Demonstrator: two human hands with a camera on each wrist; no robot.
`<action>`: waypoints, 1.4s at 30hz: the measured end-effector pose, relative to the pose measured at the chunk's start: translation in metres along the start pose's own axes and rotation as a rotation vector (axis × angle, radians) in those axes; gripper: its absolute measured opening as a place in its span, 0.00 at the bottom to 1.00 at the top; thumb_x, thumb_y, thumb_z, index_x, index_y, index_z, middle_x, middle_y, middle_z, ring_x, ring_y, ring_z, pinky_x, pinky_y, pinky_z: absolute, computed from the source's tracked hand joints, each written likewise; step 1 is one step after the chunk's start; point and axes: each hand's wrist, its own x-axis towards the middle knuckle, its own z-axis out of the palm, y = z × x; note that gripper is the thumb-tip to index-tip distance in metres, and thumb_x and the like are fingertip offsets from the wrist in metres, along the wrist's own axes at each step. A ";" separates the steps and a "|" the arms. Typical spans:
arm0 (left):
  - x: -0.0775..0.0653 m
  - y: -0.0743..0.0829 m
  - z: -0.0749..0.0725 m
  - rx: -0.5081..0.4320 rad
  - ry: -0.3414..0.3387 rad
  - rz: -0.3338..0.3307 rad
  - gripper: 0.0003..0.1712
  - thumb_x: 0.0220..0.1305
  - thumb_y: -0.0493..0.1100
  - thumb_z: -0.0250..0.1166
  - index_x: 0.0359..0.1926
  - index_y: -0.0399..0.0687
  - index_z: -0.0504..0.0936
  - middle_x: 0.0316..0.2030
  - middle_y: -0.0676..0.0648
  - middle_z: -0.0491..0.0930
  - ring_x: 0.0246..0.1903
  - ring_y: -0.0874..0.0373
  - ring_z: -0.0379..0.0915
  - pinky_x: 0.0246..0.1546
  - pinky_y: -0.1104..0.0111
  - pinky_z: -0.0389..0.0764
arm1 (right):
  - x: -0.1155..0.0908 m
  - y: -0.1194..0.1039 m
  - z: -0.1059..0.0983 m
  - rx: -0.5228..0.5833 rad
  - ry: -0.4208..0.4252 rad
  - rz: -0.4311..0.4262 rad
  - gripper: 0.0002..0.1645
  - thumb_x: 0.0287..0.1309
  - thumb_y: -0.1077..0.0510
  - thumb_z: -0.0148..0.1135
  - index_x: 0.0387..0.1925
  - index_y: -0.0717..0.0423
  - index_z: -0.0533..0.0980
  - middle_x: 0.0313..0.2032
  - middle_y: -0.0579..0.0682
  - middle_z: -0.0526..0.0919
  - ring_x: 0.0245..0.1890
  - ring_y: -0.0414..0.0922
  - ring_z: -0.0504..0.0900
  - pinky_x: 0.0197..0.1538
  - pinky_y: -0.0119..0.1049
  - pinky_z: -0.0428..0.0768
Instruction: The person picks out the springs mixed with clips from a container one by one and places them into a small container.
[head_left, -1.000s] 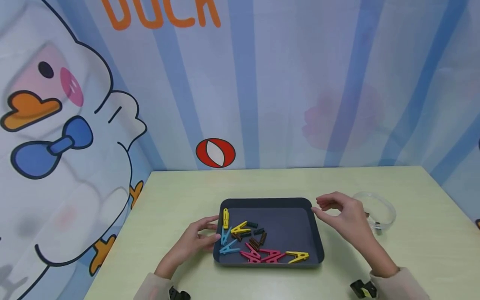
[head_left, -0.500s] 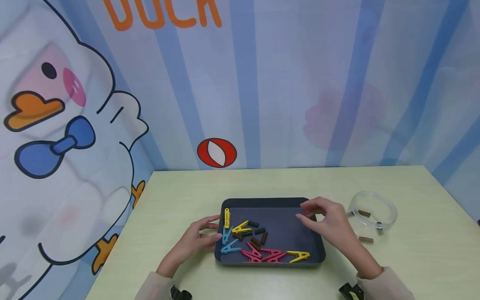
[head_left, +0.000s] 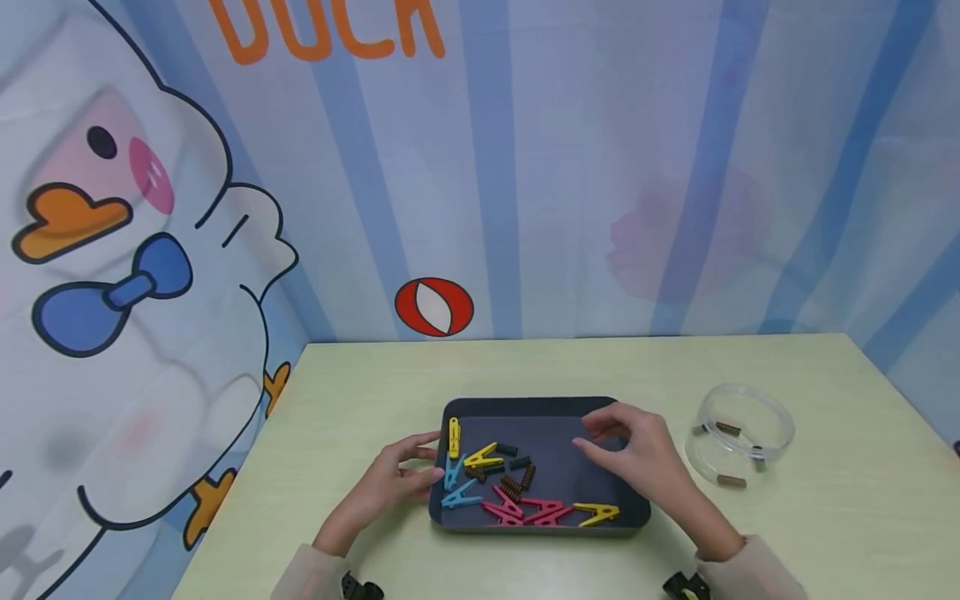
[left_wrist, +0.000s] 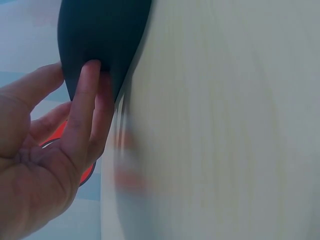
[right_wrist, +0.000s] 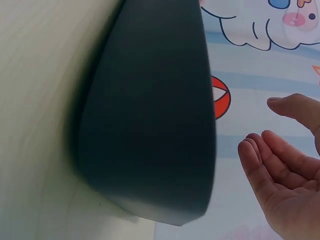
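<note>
A dark grey tray (head_left: 592, 450) holds yellow, blue and pink clothespins and several small springs. One yellow clothespin (head_left: 453, 437) stands by the left wall, with a blue clothespin (head_left: 461, 497) nearer the front. Pink clothespins (head_left: 542, 510) lie along the front beside another yellow clothespin (head_left: 597, 513). Dark green and brown springs (head_left: 528, 477) are scattered left of the middle. My left hand (head_left: 401, 471) grips the tray's left side, thumb at the rim and fingers against the outer wall (left_wrist: 100, 30). Over the tray's right part hovers my right hand (head_left: 633, 446), thumb and fingers apart, holding nothing.
Right of the tray stands a clear round container (head_left: 789, 425), with a brown spring (head_left: 731, 481) and other springs showing through it. The pale wooden table (head_left: 360, 375) ends at a printed cloth backdrop (head_left: 555, 208).
My right hand has moved left from beside the tray's right rim to over its inside, uncovering the clear container. The left hand keeps its place on the tray.
</note>
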 end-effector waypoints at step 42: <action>-0.001 -0.001 -0.001 0.002 -0.004 -0.003 0.35 0.67 0.39 0.67 0.72 0.42 0.66 0.57 0.33 0.75 0.35 0.51 0.83 0.36 0.60 0.87 | 0.009 -0.001 0.048 0.032 -0.255 0.014 0.15 0.52 0.60 0.77 0.40 0.62 0.83 0.37 0.54 0.86 0.32 0.41 0.83 0.37 0.33 0.84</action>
